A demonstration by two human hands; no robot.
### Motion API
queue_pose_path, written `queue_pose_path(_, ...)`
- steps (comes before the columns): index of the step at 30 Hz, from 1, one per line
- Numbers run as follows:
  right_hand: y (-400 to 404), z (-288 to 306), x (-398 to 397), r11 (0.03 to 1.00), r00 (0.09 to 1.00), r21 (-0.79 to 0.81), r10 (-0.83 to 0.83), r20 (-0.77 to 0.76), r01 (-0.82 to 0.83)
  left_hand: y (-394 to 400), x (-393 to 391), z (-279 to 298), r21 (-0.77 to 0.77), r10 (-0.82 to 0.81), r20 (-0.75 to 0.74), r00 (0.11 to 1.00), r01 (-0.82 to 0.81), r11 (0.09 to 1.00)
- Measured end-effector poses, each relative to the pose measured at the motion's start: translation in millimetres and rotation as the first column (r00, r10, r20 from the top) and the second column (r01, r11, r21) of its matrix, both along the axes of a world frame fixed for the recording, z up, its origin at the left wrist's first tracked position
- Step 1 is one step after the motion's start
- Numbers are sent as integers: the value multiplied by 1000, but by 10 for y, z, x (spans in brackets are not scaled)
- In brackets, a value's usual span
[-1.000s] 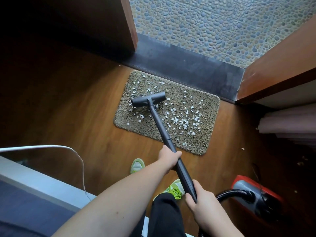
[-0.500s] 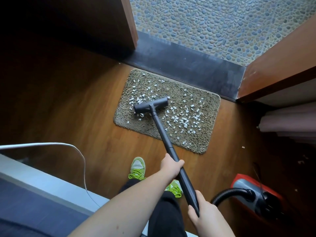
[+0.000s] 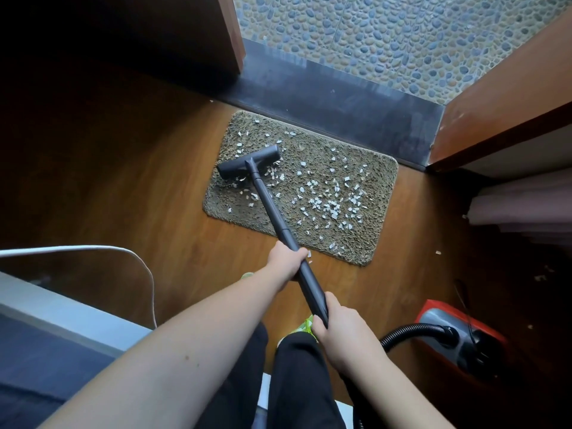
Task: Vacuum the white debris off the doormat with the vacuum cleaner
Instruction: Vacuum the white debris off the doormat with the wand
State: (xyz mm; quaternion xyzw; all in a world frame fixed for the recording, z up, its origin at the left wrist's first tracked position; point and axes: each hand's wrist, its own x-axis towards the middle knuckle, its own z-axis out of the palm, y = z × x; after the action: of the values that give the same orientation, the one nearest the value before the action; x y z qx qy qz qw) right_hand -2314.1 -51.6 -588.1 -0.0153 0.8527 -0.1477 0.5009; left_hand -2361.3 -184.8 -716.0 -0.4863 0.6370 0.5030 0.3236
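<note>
Here both the left hand (image 3: pixel 286 261) and right hand (image 3: pixel 339 328) gripped the vacuum wand (image 3: pixel 272 209); nozzle (image 3: pixel 249 161) rested on the doormat (image 3: pixel 356 243) amid white debris (image 3: pixel 328 207)

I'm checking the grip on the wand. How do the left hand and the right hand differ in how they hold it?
The left hand holds the vacuum wand farther down, nearer the doormat; the right hand holds its upper end, near the hose. The left arm reaches out; the right stays close to the body. Both hands wrap round the wand.
</note>
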Motion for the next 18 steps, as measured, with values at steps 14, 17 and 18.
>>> queue_pose_path(14,-551,-81,-486,998,996,-9,63,-55,-64,-402,-324,42,-143,31,-142,989,-52,988)
queue_pose_path(17,-536,-69,-485,999,998,-7,51,-36,-52,-384,-298,52,-116,53,-134,990,-68,991)
queue_pose_path(18,-524,-68,-478,999,998,-6,48,-31,-48,-368,-277,58,-101,61,-128,990,-74,992)
